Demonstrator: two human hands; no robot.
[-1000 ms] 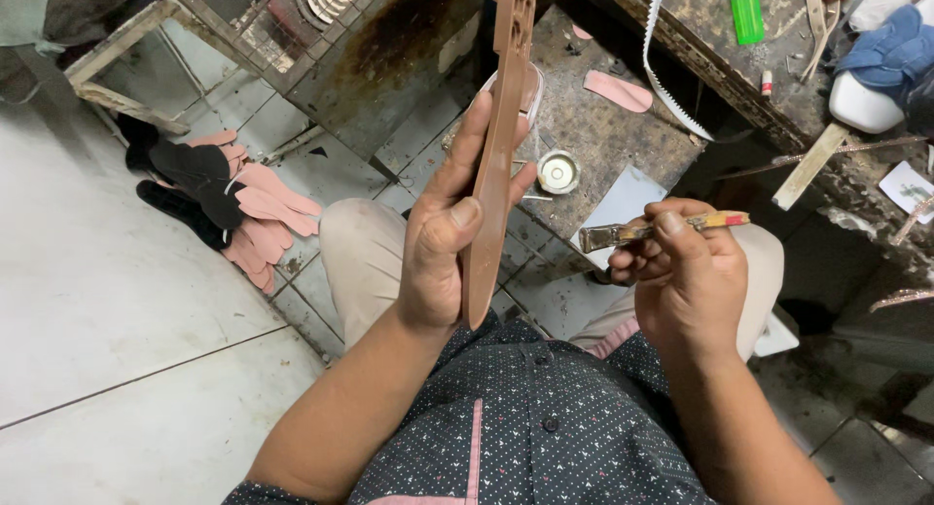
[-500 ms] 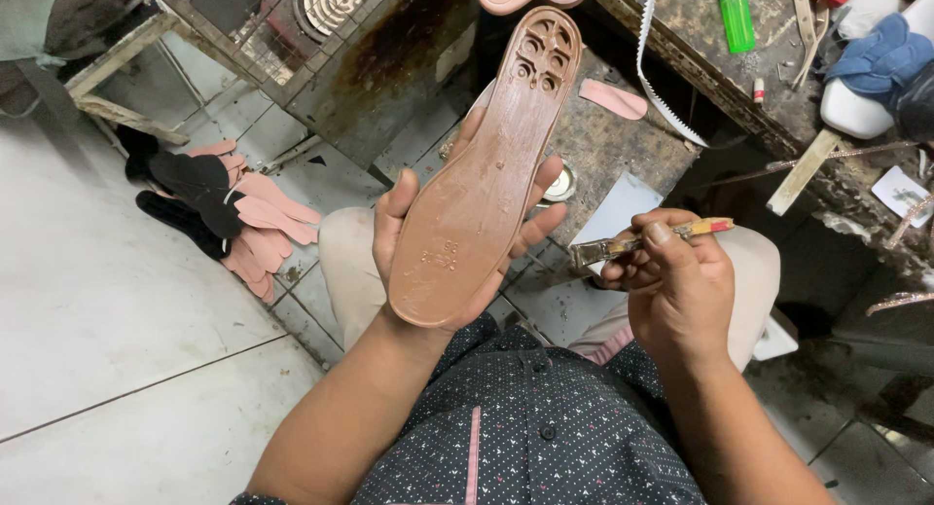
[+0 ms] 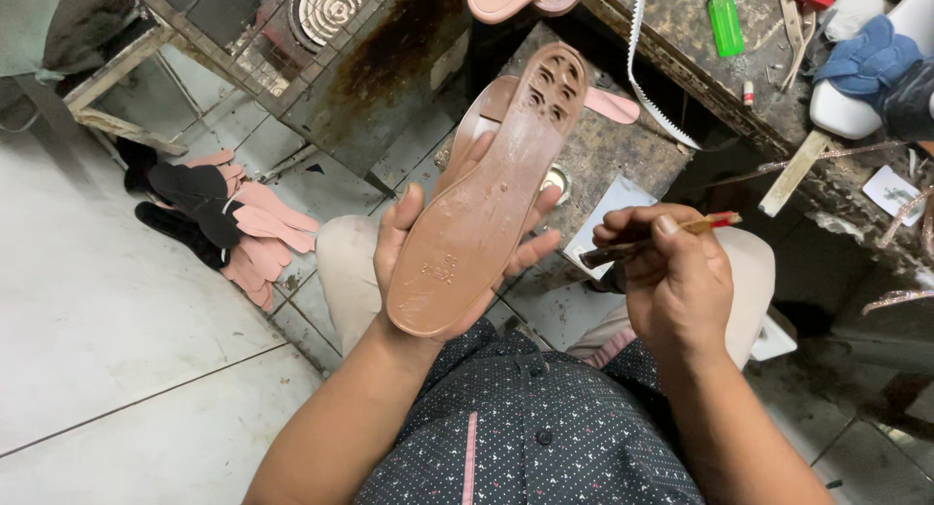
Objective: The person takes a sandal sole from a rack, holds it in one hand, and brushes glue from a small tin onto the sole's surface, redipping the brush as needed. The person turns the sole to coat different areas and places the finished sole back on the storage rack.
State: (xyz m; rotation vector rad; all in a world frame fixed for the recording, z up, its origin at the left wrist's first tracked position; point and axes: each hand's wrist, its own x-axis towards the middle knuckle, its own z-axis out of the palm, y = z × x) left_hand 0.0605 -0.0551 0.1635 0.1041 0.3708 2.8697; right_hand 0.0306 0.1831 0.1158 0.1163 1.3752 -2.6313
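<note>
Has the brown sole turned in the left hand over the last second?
Yes. The sole was edge-on; it has rotated to lie face-up in the left hand, above the same knee.

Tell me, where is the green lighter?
In the head view, the green lighter lies at the top right on the dirty workbench, just right of the white toothed strip and far above the right hand holding a brush.

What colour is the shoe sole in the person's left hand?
Reddish brown all over; the head view shows the shoe sole resting flat in the left hand.
</note>
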